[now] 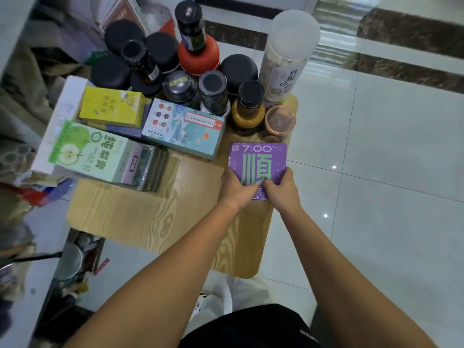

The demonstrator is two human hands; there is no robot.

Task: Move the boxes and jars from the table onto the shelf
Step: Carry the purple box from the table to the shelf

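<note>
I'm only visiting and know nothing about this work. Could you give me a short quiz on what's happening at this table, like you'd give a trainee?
1. True or false: the left hand and the right hand both hold the purple box.
2. Seen from the person, over which side of the table is that box? A) left B) middle C) right
3. Fill in: the small dark bottle stands on top of a jar with a ___ lid.

Key: 1 true; 2 C; 3 red.

A home room, with polished tile floor (pixel 376 151) and cluttered wooden table (pixel 150 217)
</note>
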